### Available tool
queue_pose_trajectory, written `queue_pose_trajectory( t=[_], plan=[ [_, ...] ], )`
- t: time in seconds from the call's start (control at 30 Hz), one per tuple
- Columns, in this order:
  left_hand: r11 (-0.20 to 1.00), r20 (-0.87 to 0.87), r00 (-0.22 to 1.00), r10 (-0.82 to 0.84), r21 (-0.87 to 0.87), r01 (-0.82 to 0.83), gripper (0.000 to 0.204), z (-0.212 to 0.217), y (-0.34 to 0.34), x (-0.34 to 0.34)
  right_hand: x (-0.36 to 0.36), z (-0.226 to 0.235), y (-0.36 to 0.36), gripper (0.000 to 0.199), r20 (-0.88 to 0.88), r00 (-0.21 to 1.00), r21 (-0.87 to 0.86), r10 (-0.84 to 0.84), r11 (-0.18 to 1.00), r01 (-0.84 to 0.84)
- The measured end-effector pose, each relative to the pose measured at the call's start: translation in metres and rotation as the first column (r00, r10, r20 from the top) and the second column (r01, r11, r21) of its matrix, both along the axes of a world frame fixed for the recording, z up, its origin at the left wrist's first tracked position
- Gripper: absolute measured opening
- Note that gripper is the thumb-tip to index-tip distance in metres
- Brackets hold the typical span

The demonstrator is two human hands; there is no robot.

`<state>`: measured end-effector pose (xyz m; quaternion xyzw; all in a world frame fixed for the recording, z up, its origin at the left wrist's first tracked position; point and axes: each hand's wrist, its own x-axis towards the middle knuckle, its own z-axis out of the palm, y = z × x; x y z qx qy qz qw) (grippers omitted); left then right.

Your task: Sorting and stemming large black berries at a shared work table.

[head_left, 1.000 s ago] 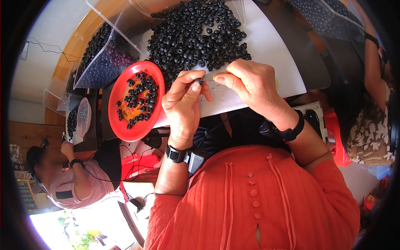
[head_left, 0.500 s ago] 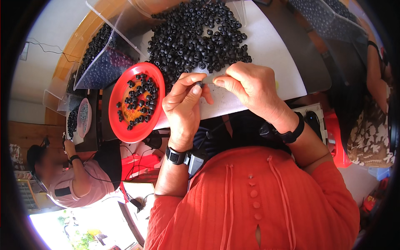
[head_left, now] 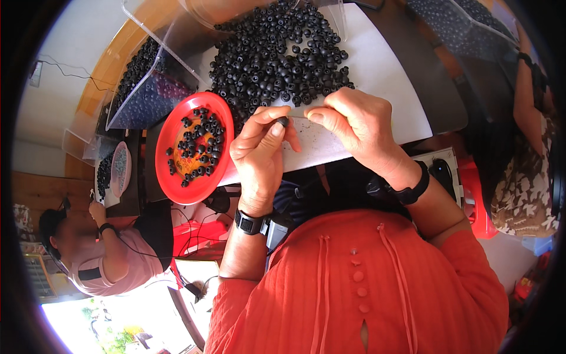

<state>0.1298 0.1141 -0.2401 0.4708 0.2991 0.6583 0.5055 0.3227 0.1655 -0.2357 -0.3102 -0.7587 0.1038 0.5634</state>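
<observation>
My left hand (head_left: 258, 144) pinches a small round black part (head_left: 283, 121) between thumb and fingertips. My right hand (head_left: 362, 121) is closed on a thin, pale, blade-like tool (head_left: 299, 111). Its tip reaches the left fingers close to the black part; whether it touches the part I cannot tell. Both hands are over the near edge of a white board (head_left: 392, 76). Just beyond them lies a large pile of black parts (head_left: 271, 56), many showing a hole. Dark specks lie on the board below the right hand. Left of the hands is a red plate (head_left: 167, 174) holding several black parts.
A clear plastic bin (head_left: 147, 97) of dark parts stands behind the plate. Another clear bin (head_left: 457, 23) is at the far right. A co-worker in pink (head_left: 112, 259) sits at the left beside a pink tray (head_left: 121, 171). Another person's arm (head_left: 526, 106) shows at the right edge.
The black part in my left fingers is turned and shows more of its smooth side. My right hand has shifted very slightly to the right with the tool.
</observation>
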Motion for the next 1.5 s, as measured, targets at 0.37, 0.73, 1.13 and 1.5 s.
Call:
queue_pose_trajectory(
  t=[0.37, 0.73, 1.13, 1.5],
  plan=[
    [0.767, -0.664, 0.438, 0.607, 0.344, -0.542, 0.027, 0.080, -0.025, -0.072, 0.008, 0.000, 0.001, 0.020, -0.280, 0.959, 0.000, 0.035, 0.999, -0.036],
    [0.892, -0.879, 0.161, 0.450, 0.450, -0.037, 0.014, 0.030, 0.044, 0.002, 0.010, -0.001, -0.001, 0.020, -0.380, 0.924, -0.021, 0.040, 0.998, -0.052],
    [0.862, -0.862, 0.029, 0.506, 0.505, -0.031, 0.012, 0.023, 0.036, -0.015, 0.005, -0.002, 0.001, 0.016, -0.278, 0.961, 0.021, 0.006, 1.000, 0.000],
    [0.876, -0.878, 0.044, 0.477, 0.471, -0.100, 0.017, 0.027, 0.020, -0.018, 0.006, 0.002, -0.005, 0.013, 0.352, 0.895, 0.078, -0.274, 0.961, 0.264]
  ],
)
